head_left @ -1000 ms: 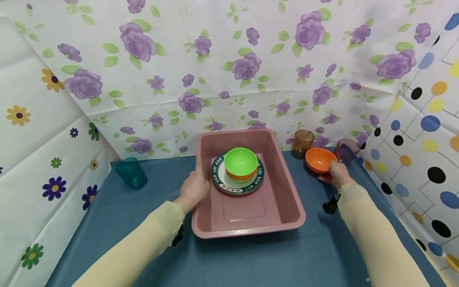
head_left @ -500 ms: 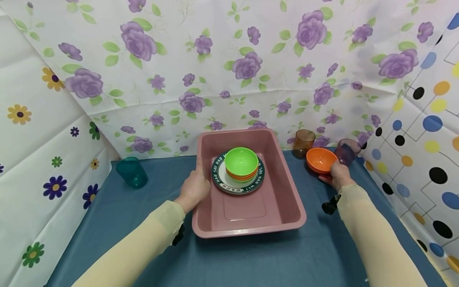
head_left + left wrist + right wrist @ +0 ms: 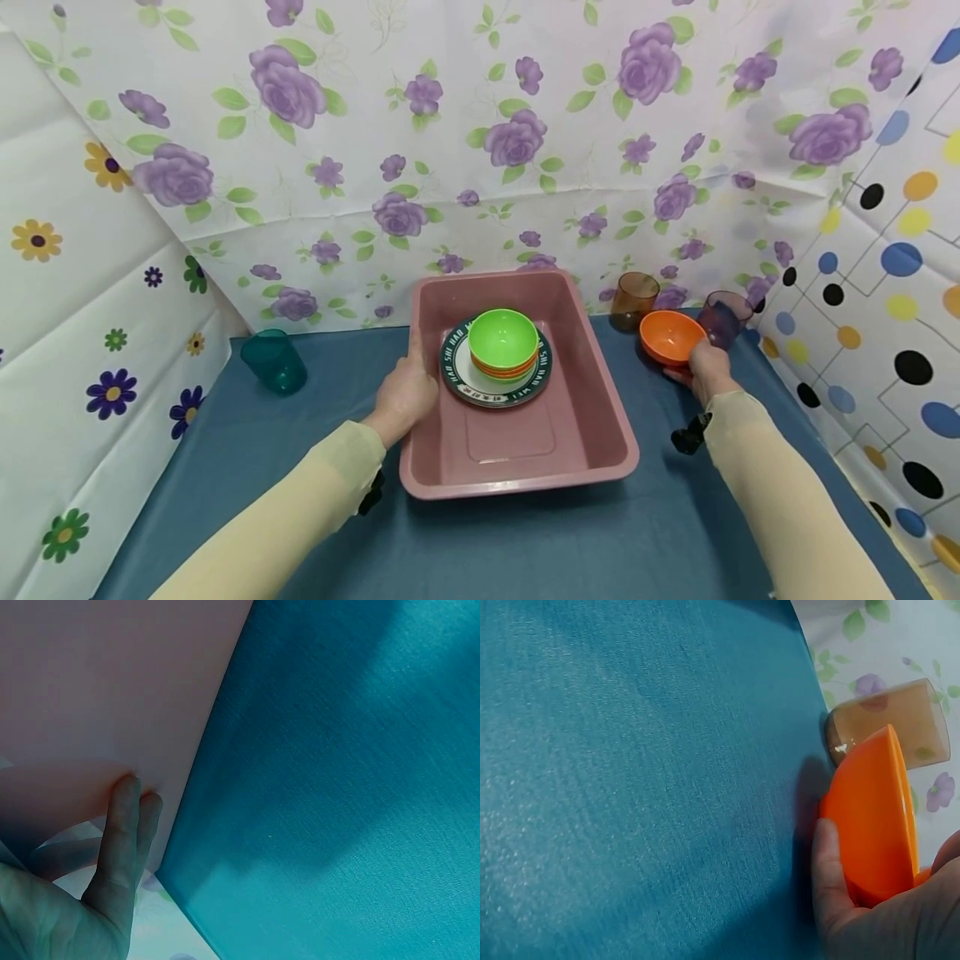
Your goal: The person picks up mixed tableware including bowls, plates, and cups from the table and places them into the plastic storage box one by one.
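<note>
The right sleeve [image 3: 787, 492] and the black camera [image 3: 687, 436] at its wrist have moved a tiny bit toward the pink tub [image 3: 510, 440] and lower in the head view.

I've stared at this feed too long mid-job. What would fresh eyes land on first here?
Probably the bright green bowl topping the stacked bowls on the dark-rimmed plate, inside the pink basin at the middle of the head view. Next, likely the vivid orange bowl in the right hand, over on the right near the brown cup. After those, the purple-flowered cloth across the back would stand out.
</note>
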Available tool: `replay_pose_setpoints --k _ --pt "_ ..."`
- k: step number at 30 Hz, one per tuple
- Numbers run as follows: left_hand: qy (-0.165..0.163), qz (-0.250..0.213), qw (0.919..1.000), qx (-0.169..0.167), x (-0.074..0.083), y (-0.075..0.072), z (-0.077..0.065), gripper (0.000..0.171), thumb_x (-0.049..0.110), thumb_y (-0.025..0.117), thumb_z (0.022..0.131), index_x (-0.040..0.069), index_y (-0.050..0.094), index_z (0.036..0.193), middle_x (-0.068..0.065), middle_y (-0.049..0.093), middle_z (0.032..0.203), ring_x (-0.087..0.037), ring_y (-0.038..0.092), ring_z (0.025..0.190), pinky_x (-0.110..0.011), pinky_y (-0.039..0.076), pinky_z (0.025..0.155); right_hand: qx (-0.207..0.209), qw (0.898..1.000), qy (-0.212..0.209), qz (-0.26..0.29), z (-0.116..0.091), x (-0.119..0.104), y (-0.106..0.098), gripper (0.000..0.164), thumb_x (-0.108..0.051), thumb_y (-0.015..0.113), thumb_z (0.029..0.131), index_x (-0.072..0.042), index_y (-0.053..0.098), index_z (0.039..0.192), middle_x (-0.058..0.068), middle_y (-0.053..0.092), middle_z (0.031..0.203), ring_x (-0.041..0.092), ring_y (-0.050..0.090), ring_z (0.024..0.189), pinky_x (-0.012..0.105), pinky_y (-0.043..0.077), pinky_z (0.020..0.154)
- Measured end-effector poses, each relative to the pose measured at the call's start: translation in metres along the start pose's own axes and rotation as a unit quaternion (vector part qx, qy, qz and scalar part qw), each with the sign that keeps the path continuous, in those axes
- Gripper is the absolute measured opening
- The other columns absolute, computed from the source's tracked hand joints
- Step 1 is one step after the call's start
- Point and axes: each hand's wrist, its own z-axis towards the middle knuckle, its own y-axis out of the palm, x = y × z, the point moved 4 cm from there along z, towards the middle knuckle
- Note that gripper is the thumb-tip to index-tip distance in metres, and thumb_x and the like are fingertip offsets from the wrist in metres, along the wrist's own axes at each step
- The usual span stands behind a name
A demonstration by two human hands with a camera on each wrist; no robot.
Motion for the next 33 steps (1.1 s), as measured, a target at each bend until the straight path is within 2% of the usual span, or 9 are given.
replay_pose_setpoints --k 8,11,15,23,27,33 --pt "0.005 0.000 1.0000 0.001 0.000 -0.001 0.000 0.091 0.008 0.050 0.099 0.022 -0.012 0.164 -0.017 0.059 0.085 -0.027 0.063 0.061 -0.042 0.053 0.057 -0.023 0.998 -0.050 -0.026 -0.021 -0.004 -0.002 0.062 -0.044 0.017 0.112 -0.016 0.008 0.166 0.014 0.027 0.165 0.023 0.075 0.089 0.038 0.054 0.092" --pt "0.007 0.005 1.0000 -0.001 0.001 -0.001 0.000 0.092 0.008 0.050 0.099 0.021 -0.013 0.164 -0.017 0.060 0.087 -0.027 0.062 0.061 -0.042 0.051 0.057 -0.044 0.996 -0.065 -0.035 -0.029 -0.005 -0.003 0.063 -0.044 0.015 0.112 -0.013 0.005 0.166 0.017 0.025 0.164 0.024 0.075 0.087 0.038 0.054 0.091" --pt "0.007 -0.003 1.0000 -0.003 0.000 0.000 0.000 0.091 0.007 0.049 0.099 0.021 -0.013 0.164 -0.018 0.060 0.087 -0.027 0.062 0.060 -0.040 0.050 0.054 -0.069 0.992 -0.092 -0.049 -0.036 -0.007 -0.003 0.063 -0.043 0.018 0.112 -0.010 0.007 0.166 0.020 0.032 0.158 0.024 0.076 0.084 0.037 0.054 0.089" --pt "0.016 -0.015 0.9997 0.006 -0.001 0.000 -0.008 0.090 0.007 0.050 0.099 0.019 -0.009 0.165 -0.026 0.062 0.114 -0.028 0.066 0.071 -0.046 0.057 0.062 -0.079 0.978 -0.153 -0.119 -0.042 -0.010 -0.004 0.066 -0.043 0.016 0.112 -0.003 0.011 0.164 0.025 0.045 0.140 0.021 0.076 0.075 0.038 0.057 0.084" --pt "0.018 -0.018 0.9996 0.009 -0.001 0.001 -0.008 0.089 0.008 0.050 0.099 0.019 -0.009 0.165 -0.023 0.064 0.104 -0.027 0.066 0.068 -0.044 0.055 0.059 -0.086 0.968 -0.186 -0.145 -0.050 -0.016 -0.002 0.067 -0.043 0.017 0.112 -0.001 0.015 0.163 0.026 0.051 0.132 0.020 0.075 0.071 0.037 0.059 0.080" --pt "0.010 -0.021 0.9997 0.002 0.000 0.000 -0.003 0.093 0.006 0.050 0.098 0.023 -0.013 0.164 -0.017 0.060 0.087 -0.025 0.063 0.060 -0.039 0.052 0.054 -0.121 0.950 -0.229 -0.174 -0.072 -0.034 0.010 0.069 -0.045 0.020 0.112 0.004 0.021 0.160 0.013 0.069 0.099 0.021 0.076 0.073 0.035 0.060 0.075"
